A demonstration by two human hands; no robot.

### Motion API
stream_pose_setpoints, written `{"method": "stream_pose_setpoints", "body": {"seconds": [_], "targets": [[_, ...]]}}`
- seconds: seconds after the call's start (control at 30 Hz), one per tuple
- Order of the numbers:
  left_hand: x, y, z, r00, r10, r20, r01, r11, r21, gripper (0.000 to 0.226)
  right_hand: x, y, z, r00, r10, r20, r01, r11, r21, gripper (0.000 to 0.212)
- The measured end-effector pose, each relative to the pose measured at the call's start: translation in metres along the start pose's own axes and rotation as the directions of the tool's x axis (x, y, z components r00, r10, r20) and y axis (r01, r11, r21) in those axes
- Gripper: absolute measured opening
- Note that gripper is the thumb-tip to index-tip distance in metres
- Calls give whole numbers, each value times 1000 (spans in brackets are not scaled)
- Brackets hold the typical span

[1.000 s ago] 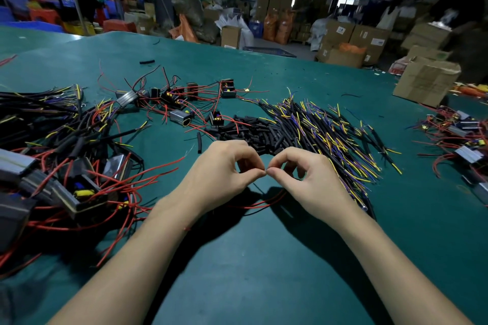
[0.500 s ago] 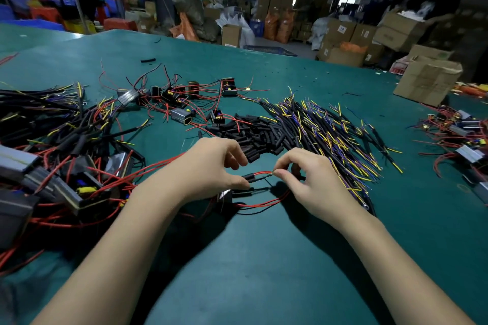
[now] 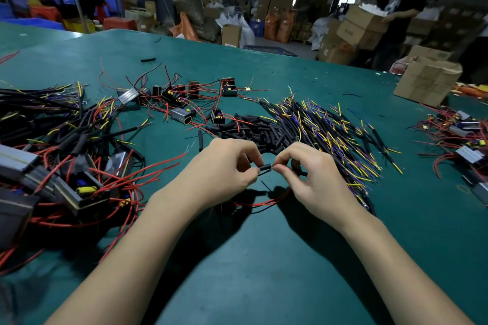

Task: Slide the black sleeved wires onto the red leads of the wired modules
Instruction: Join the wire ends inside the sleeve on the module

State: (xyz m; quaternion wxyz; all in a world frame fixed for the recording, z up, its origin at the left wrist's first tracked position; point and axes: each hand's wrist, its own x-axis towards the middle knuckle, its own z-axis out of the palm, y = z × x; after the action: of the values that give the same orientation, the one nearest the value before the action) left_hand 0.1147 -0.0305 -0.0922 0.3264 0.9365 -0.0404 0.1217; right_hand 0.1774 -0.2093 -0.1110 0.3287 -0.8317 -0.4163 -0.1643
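Both hands met over the green table (image 3: 264, 272), fingertips nearly touching. The left hand (image 3: 219, 169) was curled, its thumb and forefinger pinching one end of a short black sleeve (image 3: 265, 167) together with a thin dark wire just beneath it. The right hand (image 3: 309, 174) was likewise curled, its thumb and forefinger pinching the opposite end of the same sleeve, so that the sleeve lay level between the two hands and clear of the table. A red lead (image 3: 264, 202) looped on the table directly below the hands, passing under the right hand; which module it belonged to could not be told. Just beyond the fingertips lay a heap of loose black sleeves (image 3: 250, 132). Beyond and to the right of the right hand, a wide spread of black wires with yellow and purple ends (image 3: 330, 126) covered the table. To the left of the left hand lay a dense pile of modules with red leads and black wires (image 3: 66, 166). Farther beyond the left hand, several more small modules (image 3: 182, 113) lay scattered with their red leads. Well to the right of the right hand, a further group of modules (image 3: 462, 137) lay near a cardboard box (image 3: 427, 82).
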Motion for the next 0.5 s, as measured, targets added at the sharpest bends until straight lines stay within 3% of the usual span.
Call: {"method": "stream_pose_setpoints", "body": {"seconds": [0.5], "targets": [[4,-7,8,1000,-4,-26,-4,957,-290,6,3,-5,-7,992,123,-23,-113,960,256,11]]}}
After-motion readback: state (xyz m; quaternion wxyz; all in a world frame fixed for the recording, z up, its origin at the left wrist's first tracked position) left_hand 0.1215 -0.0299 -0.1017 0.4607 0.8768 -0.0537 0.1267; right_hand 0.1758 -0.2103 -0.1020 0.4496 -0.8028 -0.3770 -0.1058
